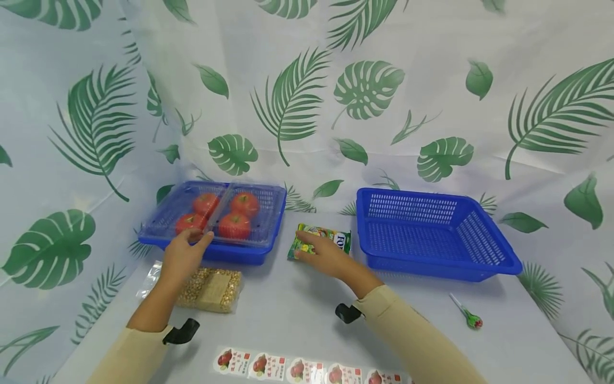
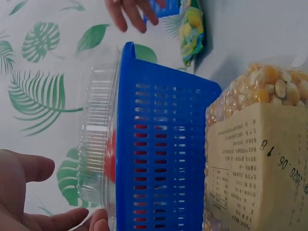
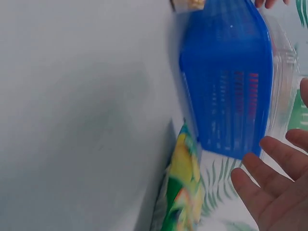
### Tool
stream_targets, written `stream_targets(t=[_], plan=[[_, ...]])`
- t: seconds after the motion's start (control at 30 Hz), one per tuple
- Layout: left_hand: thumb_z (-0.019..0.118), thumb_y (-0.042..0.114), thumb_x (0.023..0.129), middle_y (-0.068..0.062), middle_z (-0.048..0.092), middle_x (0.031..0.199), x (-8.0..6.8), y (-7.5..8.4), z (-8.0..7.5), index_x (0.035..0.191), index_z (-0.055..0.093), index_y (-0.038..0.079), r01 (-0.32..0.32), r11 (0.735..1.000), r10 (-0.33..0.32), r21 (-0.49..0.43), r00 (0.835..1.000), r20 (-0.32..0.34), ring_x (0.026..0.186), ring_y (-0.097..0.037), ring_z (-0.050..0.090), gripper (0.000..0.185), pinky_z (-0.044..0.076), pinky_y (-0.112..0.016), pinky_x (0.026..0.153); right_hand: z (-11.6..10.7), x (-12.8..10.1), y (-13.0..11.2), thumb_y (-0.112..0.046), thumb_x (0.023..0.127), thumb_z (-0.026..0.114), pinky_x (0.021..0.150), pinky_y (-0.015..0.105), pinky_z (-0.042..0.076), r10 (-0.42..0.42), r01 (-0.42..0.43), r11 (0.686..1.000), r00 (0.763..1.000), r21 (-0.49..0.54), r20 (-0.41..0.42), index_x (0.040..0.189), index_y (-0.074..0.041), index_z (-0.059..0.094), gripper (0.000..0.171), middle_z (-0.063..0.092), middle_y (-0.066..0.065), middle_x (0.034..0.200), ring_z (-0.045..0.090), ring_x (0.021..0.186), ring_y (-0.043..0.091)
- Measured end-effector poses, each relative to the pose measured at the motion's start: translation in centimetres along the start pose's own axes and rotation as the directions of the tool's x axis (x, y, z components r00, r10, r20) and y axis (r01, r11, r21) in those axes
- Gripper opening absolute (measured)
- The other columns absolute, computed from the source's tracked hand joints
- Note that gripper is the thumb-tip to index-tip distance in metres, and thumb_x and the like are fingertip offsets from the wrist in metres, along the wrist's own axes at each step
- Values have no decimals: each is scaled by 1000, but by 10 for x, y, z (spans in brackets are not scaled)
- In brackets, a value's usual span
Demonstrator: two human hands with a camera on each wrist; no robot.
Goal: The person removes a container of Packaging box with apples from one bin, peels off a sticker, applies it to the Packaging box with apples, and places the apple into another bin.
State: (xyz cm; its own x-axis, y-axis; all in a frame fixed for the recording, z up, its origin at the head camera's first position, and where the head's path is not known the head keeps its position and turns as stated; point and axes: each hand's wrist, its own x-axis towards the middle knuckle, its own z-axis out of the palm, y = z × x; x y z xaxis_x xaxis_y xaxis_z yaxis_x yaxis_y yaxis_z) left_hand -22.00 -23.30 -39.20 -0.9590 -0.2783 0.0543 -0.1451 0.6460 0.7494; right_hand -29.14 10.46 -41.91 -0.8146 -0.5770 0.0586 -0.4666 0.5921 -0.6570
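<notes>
At the back left, a blue basket [image 1: 249, 257] holds several red apples [image 1: 234, 226] beneath a clear plastic lid [image 1: 169, 212]. My left hand [image 1: 184, 258] is at the front edge of that lid, thumb and fingers spread apart; in the left wrist view its fingertips are right by the clear plastic [image 2: 96, 134]. My right hand [image 1: 326, 257] hovers over a green and yellow snack packet [image 1: 341, 240], hiding part of it. In the right wrist view, the right fingers [image 3: 269, 178] are extended and nothing lies between them.
A second blue basket [image 1: 408, 256] stands at the back right, with a wrapped lollipop [image 1: 467, 313] in front of it. Below my left hand lies a bag of corn kernels [image 1: 230, 290] with a paper label. Fruit-print stickers [image 1: 261, 367] line the table's near edge.
</notes>
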Motion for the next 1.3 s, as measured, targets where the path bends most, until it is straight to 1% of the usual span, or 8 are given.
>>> stream_targets(t=[0.27,0.4,0.5,0.73,0.9,1.1,1.2,1.3], plan=[[50,59,94,-17,61,126,-3,1,1,141,45,5,36,997,-35,-74,999,11,103,-31,64,71,46,-50,85,10,26,-20,-51,98,50,104,41,40,-21,21,1000,1000,18,20,153,-17,32,67,41,-2,150,43,132,19],[55,48,96,-19,59,128,2,4,3,140,43,4,74,964,-67,-254,997,34,99,-29,66,64,51,-44,86,12,39,-27,-52,97,51,104,47,39,26,-26,1000,1000,15,2,154,-20,28,69,37,2,152,43,133,25],[58,36,98,-22,53,132,4,5,4,142,36,-1,115,871,-84,-477,993,86,98,-26,67,61,54,-36,84,16,48,-30,-52,97,51,109,47,33,43,-42,999,999,26,-15,155,-21,24,71,31,3,155,36,137,26],[51,15,102,-15,56,123,-2,-1,-1,145,24,-2,237,477,-135,-846,971,196,107,-20,64,54,47,-30,95,29,57,-38,-47,98,53,113,43,24,18,-15,997,999,71,-43,155,-15,23,72,24,2,159,23,144,22],[51,11,101,-11,60,114,0,8,3,134,37,-3,225,317,-109,-921,974,200,113,-23,61,38,42,-31,100,30,61,-42,-48,98,52,114,43,22,61,-52,994,993,91,-103,155,-18,25,70,24,1,159,22,144,21],[53,7,100,-14,55,109,7,17,9,117,49,-4,241,197,-71,-950,970,231,114,-26,59,21,42,-32,100,28,67,-54,-52,99,47,108,48,34,122,-89,980,976,180,-182,152,-18,34,64,36,6,153,36,138,26],[52,10,101,-13,52,108,9,19,12,118,47,-3,260,205,-77,-944,965,250,111,-25,59,22,43,-32,100,29,70,-58,-56,97,48,98,47,44,209,-128,943,947,307,-246,145,-14,44,64,47,8,144,50,125,27],[50,12,102,-10,50,105,8,19,13,124,42,0,278,245,-82,-929,960,266,107,-23,58,26,41,-34,102,31,75,-62,-63,90,56,91,43,49,323,-181,866,914,466,-245,141,-8,47,76,52,11,137,58,112,25]])
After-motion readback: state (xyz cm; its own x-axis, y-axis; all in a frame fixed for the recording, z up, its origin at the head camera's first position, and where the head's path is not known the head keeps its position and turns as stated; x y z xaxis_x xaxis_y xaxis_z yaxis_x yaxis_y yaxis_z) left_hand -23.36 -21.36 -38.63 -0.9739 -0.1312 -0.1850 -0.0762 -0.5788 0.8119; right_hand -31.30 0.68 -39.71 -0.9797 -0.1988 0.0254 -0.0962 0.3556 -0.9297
